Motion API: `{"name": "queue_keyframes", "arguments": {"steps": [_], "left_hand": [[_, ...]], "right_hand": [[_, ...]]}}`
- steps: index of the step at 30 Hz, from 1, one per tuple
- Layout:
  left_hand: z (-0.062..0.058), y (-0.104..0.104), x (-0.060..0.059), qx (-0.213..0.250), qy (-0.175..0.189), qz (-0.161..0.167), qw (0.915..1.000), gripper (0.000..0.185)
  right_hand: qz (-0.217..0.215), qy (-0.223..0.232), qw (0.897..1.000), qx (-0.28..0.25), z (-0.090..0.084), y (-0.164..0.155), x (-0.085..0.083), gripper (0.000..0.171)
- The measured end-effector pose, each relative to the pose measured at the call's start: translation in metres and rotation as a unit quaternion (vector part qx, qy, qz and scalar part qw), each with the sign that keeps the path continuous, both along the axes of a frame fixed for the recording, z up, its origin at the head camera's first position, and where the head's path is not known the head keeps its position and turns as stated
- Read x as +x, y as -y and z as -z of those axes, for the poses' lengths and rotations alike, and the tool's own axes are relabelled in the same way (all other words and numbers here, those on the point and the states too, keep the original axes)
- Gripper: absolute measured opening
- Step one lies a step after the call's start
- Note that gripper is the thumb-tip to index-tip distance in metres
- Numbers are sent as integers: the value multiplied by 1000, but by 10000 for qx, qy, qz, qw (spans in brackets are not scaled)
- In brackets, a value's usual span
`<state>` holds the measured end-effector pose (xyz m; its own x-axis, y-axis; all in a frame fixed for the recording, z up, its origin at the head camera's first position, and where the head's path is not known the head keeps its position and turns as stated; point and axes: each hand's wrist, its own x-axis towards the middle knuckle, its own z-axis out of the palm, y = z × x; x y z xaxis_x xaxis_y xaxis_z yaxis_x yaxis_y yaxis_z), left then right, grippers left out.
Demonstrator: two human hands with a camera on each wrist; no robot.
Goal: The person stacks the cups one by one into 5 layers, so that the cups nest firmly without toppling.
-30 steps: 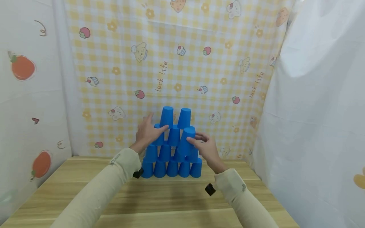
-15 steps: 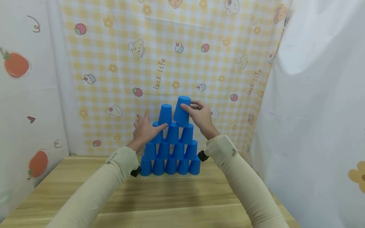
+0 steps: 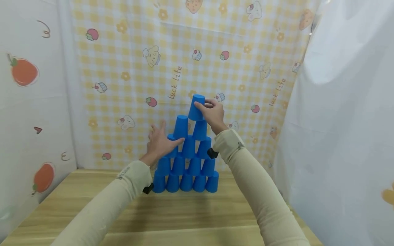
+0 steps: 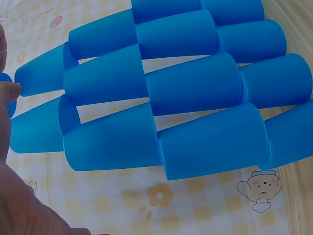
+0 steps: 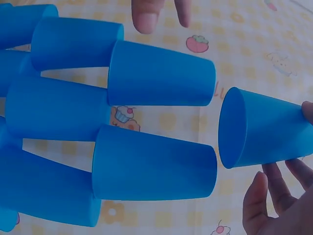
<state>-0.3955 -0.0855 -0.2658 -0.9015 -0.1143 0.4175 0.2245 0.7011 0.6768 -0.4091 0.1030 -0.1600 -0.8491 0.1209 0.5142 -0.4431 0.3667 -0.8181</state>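
My right hand (image 3: 212, 112) pinches a blue cup (image 3: 196, 108), mouth down and slightly tilted, thumb in front and fingers behind. In the right wrist view the held cup (image 5: 266, 127) has its rim close to the bases of the two top-row cups. Those are the left top cup (image 3: 181, 126) and the right top cup (image 3: 200, 130), part of a pyramid of upside-down blue cups (image 3: 186, 165). My left hand (image 3: 161, 143) is spread at the pyramid's left side, thumb reaching across near the left top cup's lower edge. It grips nothing.
Under the pyramid is a wooden table (image 3: 172, 218). Right behind it hangs a yellow checked cloth (image 3: 135, 112) with printed cartoons. White cloth sheets stand at the left (image 3: 30, 119) and right (image 3: 332, 136). A black wrist-worn device (image 3: 212, 153) on the right overlaps the pyramid's side in the head view.
My right hand has lifted the held cup from in front of the pyramid's right side up and slightly left, above the top row. The left hand has stayed by the left side.
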Motion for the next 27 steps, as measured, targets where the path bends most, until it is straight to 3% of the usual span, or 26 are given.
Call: {"name": "queue_keyframes", "arguments": {"steps": [17, 27], "left_hand": [[14, 10, -4, -231, 224, 41, 9995, 117], [19, 18, -10, -114, 7, 108, 9999, 114]], "right_hand": [[-52, 200, 9995, 254, -1, 10, -24, 62], [-17, 435, 9987, 259, 4, 3, -28, 71]]}}
